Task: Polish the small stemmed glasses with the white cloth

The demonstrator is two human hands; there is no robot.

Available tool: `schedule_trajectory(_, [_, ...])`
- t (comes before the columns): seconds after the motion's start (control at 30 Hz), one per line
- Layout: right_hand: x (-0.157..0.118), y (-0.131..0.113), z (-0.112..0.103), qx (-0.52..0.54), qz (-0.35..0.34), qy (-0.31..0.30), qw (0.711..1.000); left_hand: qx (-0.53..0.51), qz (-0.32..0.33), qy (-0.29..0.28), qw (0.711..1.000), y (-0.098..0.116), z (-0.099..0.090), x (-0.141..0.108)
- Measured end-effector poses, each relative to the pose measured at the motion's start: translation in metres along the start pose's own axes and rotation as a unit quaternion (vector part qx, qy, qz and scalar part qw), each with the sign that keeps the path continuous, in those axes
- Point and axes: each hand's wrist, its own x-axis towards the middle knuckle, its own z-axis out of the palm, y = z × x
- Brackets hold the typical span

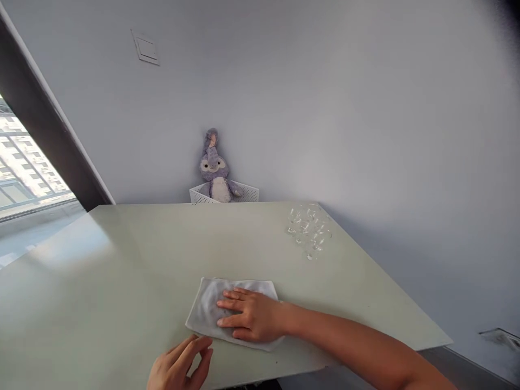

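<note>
A light grey cloth [209,309] lies flat on the pale table near its front edge. My right hand [258,316] rests palm down on the right half of the cloth, its fingers spread and pointing left. Just off the cloth's lower left corner is my left hand [181,364], with its fingers bent and a gap between thumb and index finger; nothing shows in it. The index fingertip is close to the cloth's edge, and whether it touches cannot be made out.
Several small clear glass pieces [309,230] stand at the table's [142,271] back right. Behind the far edge, a purple plush toy [220,187] sits in a white perforated basket [249,194] against the wall. A window is at the left.
</note>
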Motion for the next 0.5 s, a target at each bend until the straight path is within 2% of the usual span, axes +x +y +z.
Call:
schedule_trajectory(0.1, [-0.046, -0.001, -0.008, 0.014, 0.087, 0.093, 0.992, 0.010, -0.009, -0.015, 1.000, 0.002, 0.003, 0.023])
schedule_trajectory(0.17, [-0.076, 0.005, -0.011, 0.027, 0.195, 0.213, 0.957, 0.026, -0.010, -0.020, 0.999, 0.000, 0.007, 0.035])
schedule_trajectory(0.2, [-0.091, 0.011, -0.012, 0.038, 0.261, 0.282, 0.923, 0.033, -0.009, -0.025, 0.999, -0.002, 0.009, 0.039])
schedule_trajectory(0.27, [-0.118, 0.027, -0.016, 0.071, 0.393, 0.400, 0.825, 0.038, -0.003, -0.043, 0.998, -0.005, 0.012, 0.045])
schedule_trajectory(0.3, [-0.129, 0.036, -0.019, 0.093, 0.448, 0.437, 0.775, 0.034, -0.001, -0.059, 0.998, -0.004, 0.013, 0.047])
schedule_trajectory(0.33, [-0.139, 0.046, -0.023, 0.121, 0.491, 0.456, 0.732, 0.029, -0.001, -0.075, 0.997, -0.003, 0.014, 0.050])
schedule_trajectory(0.4, [-0.151, 0.065, -0.030, 0.183, 0.537, 0.465, 0.680, 0.013, -0.007, -0.109, 0.994, 0.004, 0.015, 0.057])
schedule_trajectory(0.5, [-0.152, 0.088, -0.038, 0.270, 0.538, 0.462, 0.651, -0.014, -0.030, -0.133, 0.991, 0.019, 0.019, 0.075])
